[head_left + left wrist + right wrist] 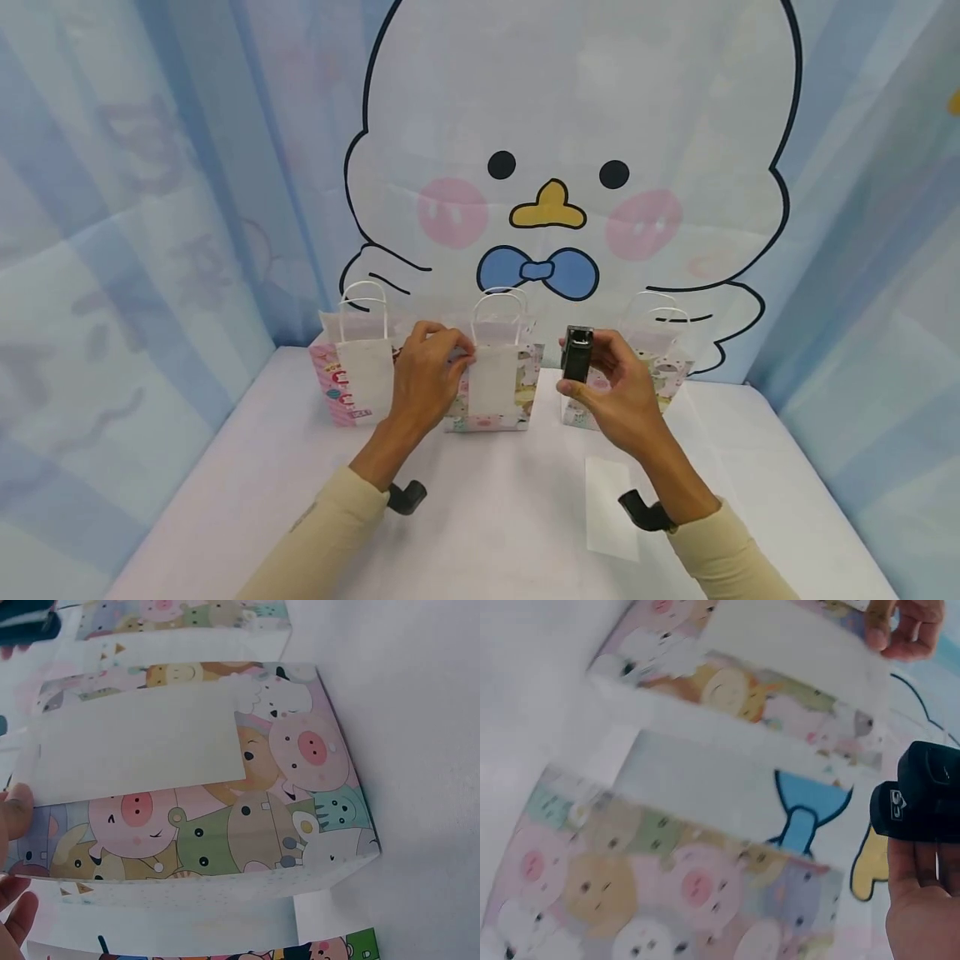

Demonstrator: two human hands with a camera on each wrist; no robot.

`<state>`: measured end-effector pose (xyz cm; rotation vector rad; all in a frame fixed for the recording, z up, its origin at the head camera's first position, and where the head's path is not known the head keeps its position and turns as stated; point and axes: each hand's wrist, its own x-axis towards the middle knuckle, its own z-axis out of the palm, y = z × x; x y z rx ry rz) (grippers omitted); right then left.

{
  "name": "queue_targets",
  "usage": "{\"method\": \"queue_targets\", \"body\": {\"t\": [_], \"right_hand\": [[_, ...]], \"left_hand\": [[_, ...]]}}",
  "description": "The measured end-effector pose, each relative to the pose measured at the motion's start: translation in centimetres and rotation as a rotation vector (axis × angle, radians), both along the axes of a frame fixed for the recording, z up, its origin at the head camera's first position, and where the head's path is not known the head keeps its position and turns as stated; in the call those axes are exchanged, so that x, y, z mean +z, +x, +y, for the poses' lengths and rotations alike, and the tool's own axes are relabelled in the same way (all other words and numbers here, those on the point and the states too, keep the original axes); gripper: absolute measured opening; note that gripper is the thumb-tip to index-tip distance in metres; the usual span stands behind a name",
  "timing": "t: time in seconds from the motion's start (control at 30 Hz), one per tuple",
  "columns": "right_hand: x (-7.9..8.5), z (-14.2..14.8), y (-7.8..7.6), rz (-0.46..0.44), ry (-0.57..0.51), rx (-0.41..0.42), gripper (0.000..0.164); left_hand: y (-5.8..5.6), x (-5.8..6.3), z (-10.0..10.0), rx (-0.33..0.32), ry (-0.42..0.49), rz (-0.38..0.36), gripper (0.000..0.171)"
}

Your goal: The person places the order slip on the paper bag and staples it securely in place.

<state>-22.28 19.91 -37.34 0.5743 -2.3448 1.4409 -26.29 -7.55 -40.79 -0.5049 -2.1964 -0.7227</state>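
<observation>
Three printed paper gift bags with white rope handles stand in a row in the head view. My left hand (429, 371) pinches the top left edge of the middle gift bag (529, 385), where a white paper strip (492, 382) hangs down its front. In the left wrist view, animal faces show on this gift bag (311, 754) around the strip. My right hand (622, 393) holds a black stapler (577, 354), end toward the head camera, in front of the right gift bag (670, 377) and apart from the middle one. The stapler (922, 795) also shows in the right wrist view.
Another white strip (365, 383) covers part of the left gift bag (334, 379). A loose white paper sheet (609, 508) lies on the white table (495, 533) near my right wrist. Behind the bags hangs a curtain (555, 100) with a cartoon bird.
</observation>
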Motion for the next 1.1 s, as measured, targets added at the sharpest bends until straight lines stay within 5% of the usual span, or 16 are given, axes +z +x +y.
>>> {"method": "queue_targets", "body": {"t": [0.57, 1.1], "right_hand": [[-3.8, 8.0, 4.3, -0.052, 0.250, -0.273, 0.073], [-7.0, 13.7, 7.3, -0.296, 0.400, -0.485, 0.087]], "left_hand": [[1.4, 1.1, 1.0, 0.047, 0.087, 0.162, 0.018], [1.9, 2.6, 8.1, -0.142, 0.029, 0.245, 0.017]]}}
